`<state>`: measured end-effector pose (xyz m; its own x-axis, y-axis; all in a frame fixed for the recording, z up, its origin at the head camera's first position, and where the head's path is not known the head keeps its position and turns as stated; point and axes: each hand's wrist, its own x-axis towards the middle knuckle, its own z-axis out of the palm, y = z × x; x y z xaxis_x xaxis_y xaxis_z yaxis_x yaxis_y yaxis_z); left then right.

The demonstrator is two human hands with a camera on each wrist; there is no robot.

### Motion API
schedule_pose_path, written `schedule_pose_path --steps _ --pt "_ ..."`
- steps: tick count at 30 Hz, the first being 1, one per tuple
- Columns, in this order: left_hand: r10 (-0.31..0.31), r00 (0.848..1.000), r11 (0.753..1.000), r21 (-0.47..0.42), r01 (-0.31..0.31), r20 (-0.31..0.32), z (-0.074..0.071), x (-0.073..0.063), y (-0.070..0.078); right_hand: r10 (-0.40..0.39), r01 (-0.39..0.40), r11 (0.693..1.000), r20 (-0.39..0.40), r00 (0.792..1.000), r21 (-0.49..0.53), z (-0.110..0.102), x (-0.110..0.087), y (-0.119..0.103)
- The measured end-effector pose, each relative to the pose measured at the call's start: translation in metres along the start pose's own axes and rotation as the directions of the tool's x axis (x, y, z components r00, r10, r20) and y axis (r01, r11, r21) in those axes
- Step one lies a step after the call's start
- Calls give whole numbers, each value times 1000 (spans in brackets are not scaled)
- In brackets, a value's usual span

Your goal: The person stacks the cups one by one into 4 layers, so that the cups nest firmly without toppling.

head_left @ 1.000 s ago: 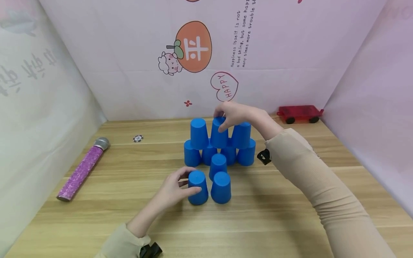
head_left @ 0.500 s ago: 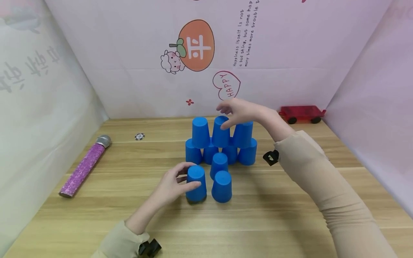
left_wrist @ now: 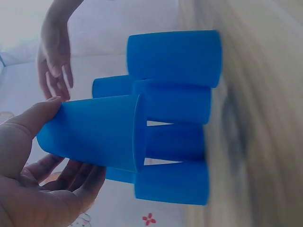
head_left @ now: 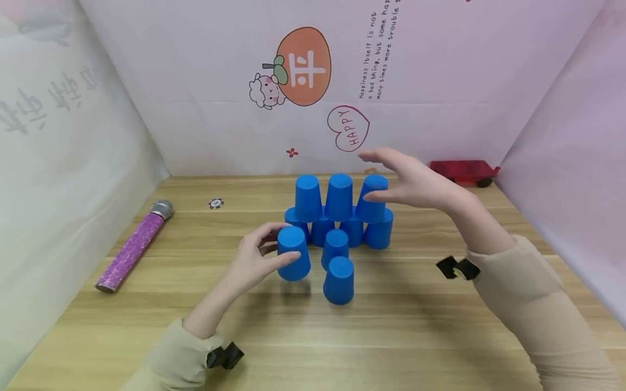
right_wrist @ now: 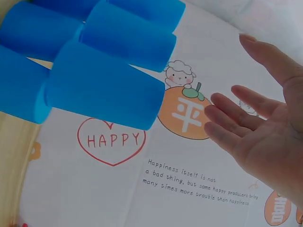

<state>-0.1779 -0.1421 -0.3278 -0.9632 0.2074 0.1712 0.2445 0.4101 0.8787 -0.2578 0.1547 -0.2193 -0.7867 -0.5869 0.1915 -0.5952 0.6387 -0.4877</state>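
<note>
- My left hand (head_left: 249, 263) grips a blue cup (head_left: 293, 260), thumb on the near side and fingers curled round the far side.
- I hold this cup mouth down, raised off the wooden table (head_left: 274, 347), left of the two front cups.
- My right hand (head_left: 415, 179) holds nothing; its thumb and fingers are spread apart, near the right end of the stack and, in the right wrist view, clear of the cups.
- The stack stands mouth down: a bottom row of four blue cups (head_left: 379, 231), with three upper cups (head_left: 339, 198) resting on them.
- Before the stack stand two front cups (head_left: 339, 281), one behind the other; I cannot tell whether they touch.
- A purple microphone (head_left: 132, 250) lies at the left, a small round chip (head_left: 216, 203) near its head.
- A red toy cart (head_left: 462, 171) stands in the far right corner.
</note>
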Motion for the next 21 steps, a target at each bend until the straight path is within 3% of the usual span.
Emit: schedule_pose_path --steps 4,9,21 --pt "51 999 999 7 -51 -17 -9 7 12 -19 20 999 -25 999 39 9 -25 3" --pt "67 997 998 17 -67 -27 -18 18 25 -5 8 995 -34 999 95 23 -51 13" --pt "120 991 992 54 -116 -64 -30 47 53 43 -35 957 -20 999 287 62 -80 28"
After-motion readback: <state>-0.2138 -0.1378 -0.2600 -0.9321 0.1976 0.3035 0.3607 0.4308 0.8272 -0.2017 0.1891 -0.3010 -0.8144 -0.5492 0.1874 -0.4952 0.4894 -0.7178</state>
